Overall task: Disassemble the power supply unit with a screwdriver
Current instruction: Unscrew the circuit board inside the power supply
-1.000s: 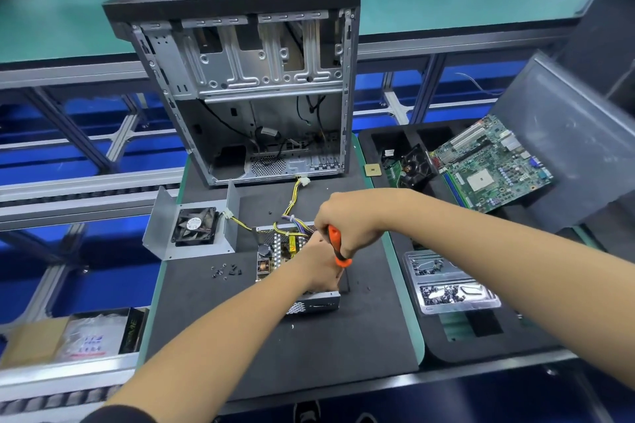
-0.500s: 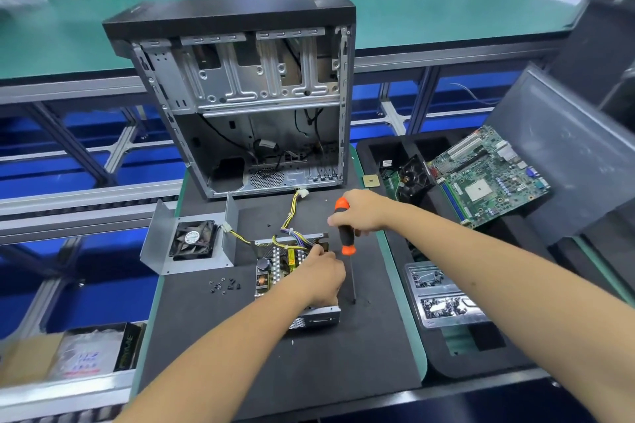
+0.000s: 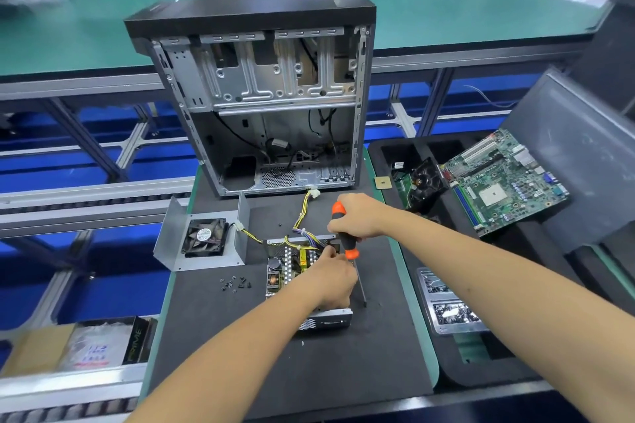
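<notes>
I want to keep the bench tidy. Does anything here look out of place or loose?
Yes: small dark screws lie loose on the black mat, left of the power supply unit, not in the parts tray. They could roll away. Nothing looks damaged.

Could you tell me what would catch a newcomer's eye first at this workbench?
Probably the orange-and-black screwdriver, gripped by the right hand at the centre of the black mat, its tip down beside the opened power supply unit that the left hand rests on. Behind them the gutted computer case stands open, and a green motherboard lies tilted in the tray to the right.
</notes>
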A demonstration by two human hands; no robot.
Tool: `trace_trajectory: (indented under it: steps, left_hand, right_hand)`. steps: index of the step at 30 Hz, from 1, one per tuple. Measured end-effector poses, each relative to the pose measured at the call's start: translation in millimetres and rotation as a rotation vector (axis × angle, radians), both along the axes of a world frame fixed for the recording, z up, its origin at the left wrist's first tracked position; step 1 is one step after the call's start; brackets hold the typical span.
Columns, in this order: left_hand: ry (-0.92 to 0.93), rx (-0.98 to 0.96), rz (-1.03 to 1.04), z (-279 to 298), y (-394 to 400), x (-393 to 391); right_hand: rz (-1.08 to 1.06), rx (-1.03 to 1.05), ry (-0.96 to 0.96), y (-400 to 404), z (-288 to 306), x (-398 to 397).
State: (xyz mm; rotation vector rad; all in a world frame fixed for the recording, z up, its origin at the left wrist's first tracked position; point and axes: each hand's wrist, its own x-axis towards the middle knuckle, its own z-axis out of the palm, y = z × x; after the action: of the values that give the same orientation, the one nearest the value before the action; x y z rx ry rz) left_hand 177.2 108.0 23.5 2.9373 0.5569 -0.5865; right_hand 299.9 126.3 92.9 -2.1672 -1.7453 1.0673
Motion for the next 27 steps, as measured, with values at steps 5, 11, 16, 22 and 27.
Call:
trace_trajectory:
  steps: [5,11,16,22,27]
  left_hand:
    - [-0.245,-0.232,0.156,1.1,-1.3,-9.9]
    - [-0.569,-0.450,0.334,18.7,0.0,-27.1]
    - [-0.823,-0.427,0.576,50.8,35.6,-82.0]
    - [-0.842,-0.204,0.974,67.2,80.0,-181.0]
    - [-0.331,-0.181,0.955,14.9,68.4,-209.3]
  right_hand:
    - [0.062,0.016,-0.104,3.9,-0.3,-2.5]
    - [0.098,0.050,-0.135,13.0,6.3,-6.3]
    - [0.156,0.114,-0.146,26.3,16.9,-15.0]
    - [0.234,0.113,-0.176,36.8,28.5,-31.9]
    - [0.247,0.141,-0.181,41.6,36.3,-44.3]
